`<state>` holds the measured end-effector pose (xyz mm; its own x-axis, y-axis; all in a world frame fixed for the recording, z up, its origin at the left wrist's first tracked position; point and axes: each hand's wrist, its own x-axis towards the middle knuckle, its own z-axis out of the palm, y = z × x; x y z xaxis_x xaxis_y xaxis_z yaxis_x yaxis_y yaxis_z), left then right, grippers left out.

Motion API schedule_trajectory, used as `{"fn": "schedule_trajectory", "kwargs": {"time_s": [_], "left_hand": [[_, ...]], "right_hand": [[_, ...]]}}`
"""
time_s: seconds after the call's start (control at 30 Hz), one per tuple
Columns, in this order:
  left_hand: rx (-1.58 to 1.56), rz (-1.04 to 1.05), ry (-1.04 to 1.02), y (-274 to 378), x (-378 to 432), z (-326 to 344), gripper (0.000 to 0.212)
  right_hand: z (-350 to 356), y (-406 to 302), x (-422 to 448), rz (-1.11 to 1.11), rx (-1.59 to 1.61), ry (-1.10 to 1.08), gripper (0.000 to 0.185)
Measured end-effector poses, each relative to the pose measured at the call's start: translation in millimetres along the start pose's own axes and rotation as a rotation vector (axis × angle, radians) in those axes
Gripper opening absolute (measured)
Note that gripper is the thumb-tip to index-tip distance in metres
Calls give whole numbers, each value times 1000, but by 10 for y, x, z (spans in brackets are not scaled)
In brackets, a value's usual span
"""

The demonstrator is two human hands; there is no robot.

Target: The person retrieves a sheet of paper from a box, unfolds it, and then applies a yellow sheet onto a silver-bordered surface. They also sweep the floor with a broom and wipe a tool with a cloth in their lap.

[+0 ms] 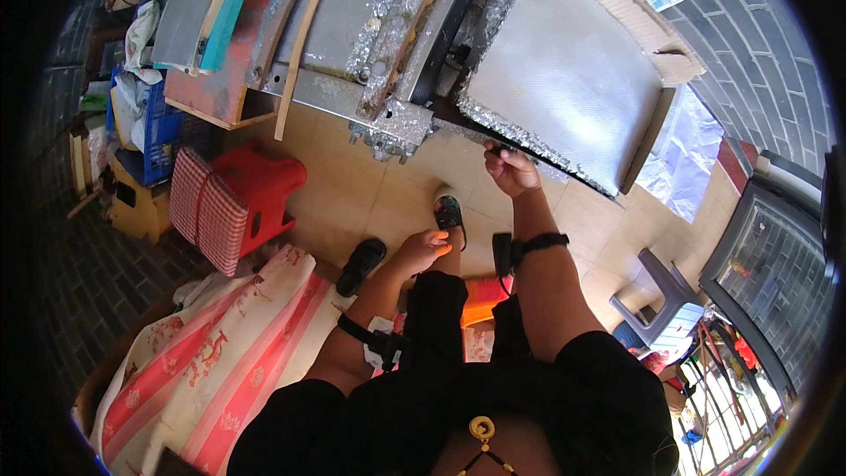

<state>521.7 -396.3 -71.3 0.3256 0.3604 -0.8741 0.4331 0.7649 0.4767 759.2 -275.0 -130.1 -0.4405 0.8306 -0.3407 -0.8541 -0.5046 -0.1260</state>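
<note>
My right hand (513, 170) is at the front edge of a broad silvery sheet or panel (562, 73), its fingers curled by the dark rail under that edge; whether they hold anything I cannot tell. Shiny flakes line the left and front edges of the panel. My left hand (423, 252) hovers over my knee, with orange on its fingertips and its fingers loosely bent; nothing clear shows in it. Left of the panel lies a metal machine frame (396, 122), strewn with the same glittering flakes. A thin wooden strip (304, 39) lies across the metal surface farther left.
Boards with teal edges (225, 20) lie at the upper left. Below them are a red plastic stool (264, 192) with a checked cushion and a blue crate (155, 139). A grey stool (661, 304) stands at the right. Cardboard (634, 6) lines the panel's far side.
</note>
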Motion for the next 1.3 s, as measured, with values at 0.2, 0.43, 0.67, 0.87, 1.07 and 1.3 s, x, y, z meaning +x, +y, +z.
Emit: {"fn": "schedule_trajectory", "kwargs": {"time_s": [0.2, 0.43, 0.67, 0.87, 1.07, 1.3], "left_hand": [[34, 164, 69, 250, 36, 47, 43], [-66, 87, -31, 637, 6, 194, 43], [50, 75, 3, 463, 18, 127, 41], [71, -19, 13, 44, 94, 50, 45], [134, 71, 22, 380, -8, -5, 44], [232, 265, 137, 683, 120, -5, 41]], "right_hand": [[516, 42, -100, -60, -651, 739, 19], [590, 369, 305, -252, -1553, 1364, 46], [336, 232, 81, -323, -748, 689, 15], [3, 108, 45, -90, -24, -24, 27], [194, 70, -102, -141, -145, 292, 21], [757, 214, 140, -27, -1193, 1048, 30]]}}
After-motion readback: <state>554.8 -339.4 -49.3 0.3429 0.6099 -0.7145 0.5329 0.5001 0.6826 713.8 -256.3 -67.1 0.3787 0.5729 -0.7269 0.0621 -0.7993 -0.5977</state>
